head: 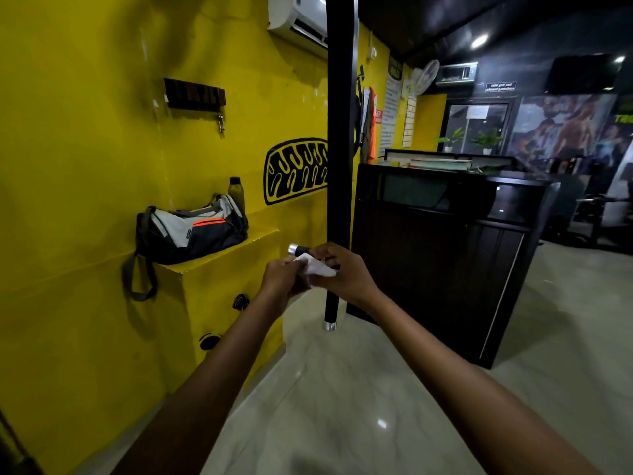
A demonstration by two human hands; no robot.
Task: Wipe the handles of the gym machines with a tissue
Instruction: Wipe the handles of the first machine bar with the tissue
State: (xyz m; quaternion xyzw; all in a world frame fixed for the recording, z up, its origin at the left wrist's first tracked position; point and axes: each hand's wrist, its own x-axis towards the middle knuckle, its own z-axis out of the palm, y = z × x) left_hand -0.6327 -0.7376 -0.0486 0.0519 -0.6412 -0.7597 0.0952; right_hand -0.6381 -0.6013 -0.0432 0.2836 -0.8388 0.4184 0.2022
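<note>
Handle [301,250]: I see a short black grip with a silver end cap, lying level at mid-scene, its cap pointing left; the rest is hidden behind my hands.
Tissue [317,268]: white, crumpled, between both hands, just below the handle and touching it as far as I can tell.
Left hand [282,277]: fingers curled, pinching the left edge of the tissue.
Right hand [342,269]: curled over the handle and the right part of the tissue; I cannot tell which of the two the fingers actually clamp.
Black pole [339,149]: upright, just behind the hands, ending in a silver cap [330,325] near the floor.
Yellow ledge [219,258]: left of the hands, jutting from the yellow wall.
Gym bag [191,229]: grey, black and orange, resting on the ledge, one strap hanging over its near edge.
Bottle [236,192]: dark, upright, just behind the bag against the wall.
Dark surface [442,255]: reception counter to the right and farther back, books [442,162] stacked on top.
Air conditioner [298,18]: white, high on the wall.
</note>
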